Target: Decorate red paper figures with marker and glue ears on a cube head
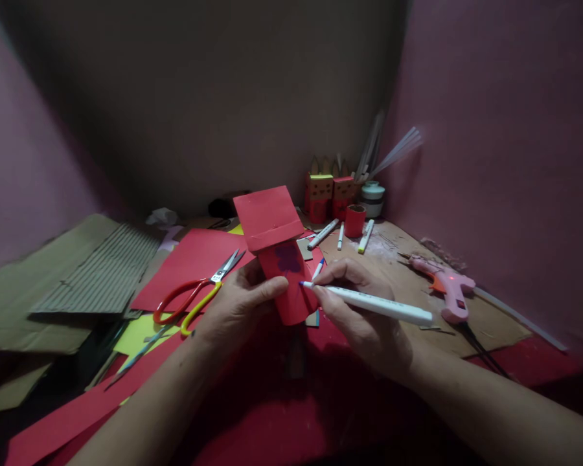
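My left hand [245, 301] is closed round a red paper tube [284, 298] with a square, box-like red top [269, 217]. Its thumb presses on the front of the tube. A dark purple flower shape [288, 259] is drawn on the tube's side, with a thin stem line below it. Between thumb and fingers my right hand [364, 310] pinches a white marker [379, 304]. The marker's purple tip touches or almost touches the tube, right of my left thumb. Behind my right fingers lies a marker cap or pen with a blue end [319, 266].
Red-and-yellow scissors [199, 294] lie on red paper [189, 259] at the left, near stacked cardboard [53, 278]. A pink glue gun [444, 281], its light lit, rests at the right. Behind stand decorated boxes [320, 194], a red tube [355, 221], a lidded jar [372, 197] and several markers [323, 234].
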`<state>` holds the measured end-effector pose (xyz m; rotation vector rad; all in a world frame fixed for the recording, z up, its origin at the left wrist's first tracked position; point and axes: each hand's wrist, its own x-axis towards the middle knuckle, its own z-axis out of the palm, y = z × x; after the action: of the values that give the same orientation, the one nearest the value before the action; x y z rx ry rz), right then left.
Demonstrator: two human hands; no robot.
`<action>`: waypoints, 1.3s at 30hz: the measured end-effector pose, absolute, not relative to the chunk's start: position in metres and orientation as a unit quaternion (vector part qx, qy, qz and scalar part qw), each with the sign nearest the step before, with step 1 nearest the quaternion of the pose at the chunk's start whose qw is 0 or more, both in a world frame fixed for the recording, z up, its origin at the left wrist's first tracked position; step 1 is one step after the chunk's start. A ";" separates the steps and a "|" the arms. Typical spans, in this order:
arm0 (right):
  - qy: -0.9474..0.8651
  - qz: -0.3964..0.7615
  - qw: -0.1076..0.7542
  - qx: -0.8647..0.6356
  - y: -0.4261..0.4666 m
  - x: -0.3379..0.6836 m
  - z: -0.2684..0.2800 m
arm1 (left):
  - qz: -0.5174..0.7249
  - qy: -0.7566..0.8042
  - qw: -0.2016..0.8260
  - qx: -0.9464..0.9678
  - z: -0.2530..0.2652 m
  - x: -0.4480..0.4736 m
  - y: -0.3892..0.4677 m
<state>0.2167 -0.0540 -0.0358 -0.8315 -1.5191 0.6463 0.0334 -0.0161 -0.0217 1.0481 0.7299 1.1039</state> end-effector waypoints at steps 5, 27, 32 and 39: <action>-0.659 0.256 0.597 -0.378 -0.054 0.216 -0.034 | 0.494 0.328 0.663 0.457 -0.025 0.032 -0.015; -0.679 0.268 0.599 -0.330 -0.064 0.210 -0.029 | 0.512 0.334 0.654 0.446 -0.024 0.032 -0.014; -0.672 0.251 0.603 -0.348 -0.062 0.209 -0.033 | 0.512 0.335 0.652 0.448 -0.024 0.032 -0.014; -0.681 0.239 0.599 -0.347 -0.059 0.209 -0.035 | 0.519 0.321 0.652 0.450 -0.027 0.033 -0.014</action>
<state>0.2094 -0.0587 -0.0354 -0.8052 -1.5789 0.5538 0.0329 -0.0136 -0.0271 1.0206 0.7280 1.1782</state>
